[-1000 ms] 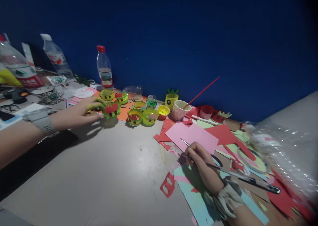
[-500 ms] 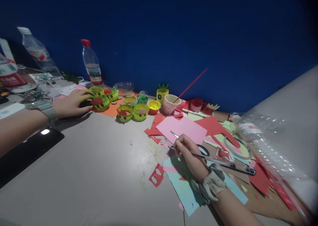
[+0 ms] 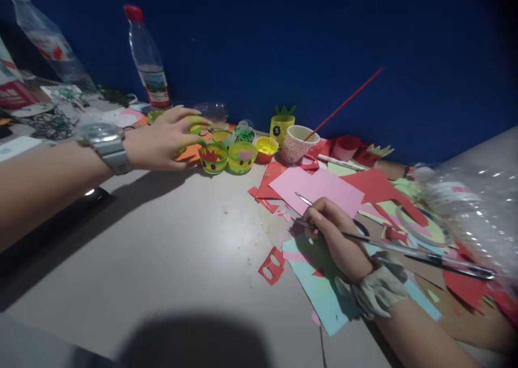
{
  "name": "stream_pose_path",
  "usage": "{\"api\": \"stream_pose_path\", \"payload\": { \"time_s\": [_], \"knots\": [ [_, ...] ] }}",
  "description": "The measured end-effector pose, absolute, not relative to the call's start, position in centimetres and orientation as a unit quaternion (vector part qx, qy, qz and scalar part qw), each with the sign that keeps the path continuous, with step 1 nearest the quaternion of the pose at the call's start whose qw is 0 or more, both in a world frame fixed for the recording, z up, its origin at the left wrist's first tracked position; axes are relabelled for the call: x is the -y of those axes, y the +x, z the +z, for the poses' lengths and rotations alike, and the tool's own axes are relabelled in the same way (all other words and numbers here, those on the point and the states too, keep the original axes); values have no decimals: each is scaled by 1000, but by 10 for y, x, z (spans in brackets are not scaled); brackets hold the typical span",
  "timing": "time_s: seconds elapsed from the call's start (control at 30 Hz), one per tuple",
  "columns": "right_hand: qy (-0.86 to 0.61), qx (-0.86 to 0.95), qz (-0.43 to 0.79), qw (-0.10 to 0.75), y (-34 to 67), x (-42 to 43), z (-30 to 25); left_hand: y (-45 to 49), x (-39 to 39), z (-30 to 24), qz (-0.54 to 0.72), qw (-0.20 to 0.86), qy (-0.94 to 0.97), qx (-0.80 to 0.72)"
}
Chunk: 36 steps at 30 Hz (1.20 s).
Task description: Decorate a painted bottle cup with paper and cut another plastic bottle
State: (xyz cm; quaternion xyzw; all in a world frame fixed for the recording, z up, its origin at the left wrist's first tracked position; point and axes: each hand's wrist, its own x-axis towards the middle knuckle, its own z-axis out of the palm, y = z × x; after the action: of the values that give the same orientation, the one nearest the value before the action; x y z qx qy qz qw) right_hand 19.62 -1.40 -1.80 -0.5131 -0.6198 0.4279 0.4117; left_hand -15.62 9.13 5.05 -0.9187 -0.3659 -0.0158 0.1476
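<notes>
A person's two bare hands work above a pale table with a cluttered far edge. The left hand [image 3: 164, 140], left of centre, is open, palm down, its fingers loosely spread and stained yellow-green. It hovers or rests among small yellow-green ring-shaped cups; whether it touches one cannot be told, because the hand hides what lies beneath. Just beyond its fingers, near the centre, stand a yellow-green cup with a red paper crown [image 3: 214, 165] and a yellow-green cup with a pink patch [image 3: 242, 161], side by side. A careless sweep to the right could tip or shove these light-looking pieces, and any wet colour on the fingertips could smear them.

The right hand [image 3: 334, 236], right of centre, is closed around a long, slender, clear-and-black pen [image 3: 421, 253] whose back end points to the lower right. A silver point and a black loop, perhaps scissors, show at the same hand; the point could scratch or pierce the pale pink paper sheet [image 3: 319, 190] if the hand dropped.

Farther back, a long thin red stick [image 3: 348, 101] leans out of a speckled pinkish-white cup [image 3: 293, 148]; a knock to its high end could topple that cup.
</notes>
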Motion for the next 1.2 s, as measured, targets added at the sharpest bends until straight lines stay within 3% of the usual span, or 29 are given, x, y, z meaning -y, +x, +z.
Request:
{"api": "stream_pose_path", "payload": {
  "time_s": [0.23, 0.6, 0.83, 1.2],
  "knots": [
    [-502, 612, 442, 422, 197, 14, -19, -145, -105, 48, 0, 130, -922, 365],
    [-505, 619, 434, 416, 198, 14, -20, -146, -86, 73, -26, -42, -885, 464],
    [-499, 621, 434, 420, 198, 14, -19, -155, -90, 61, -12, 9, -900, 435],
    [-501, 632, 425, 412, 198, 14, -21, -171, -91, 37, 9, 215, -884, 414]
  ]
}}
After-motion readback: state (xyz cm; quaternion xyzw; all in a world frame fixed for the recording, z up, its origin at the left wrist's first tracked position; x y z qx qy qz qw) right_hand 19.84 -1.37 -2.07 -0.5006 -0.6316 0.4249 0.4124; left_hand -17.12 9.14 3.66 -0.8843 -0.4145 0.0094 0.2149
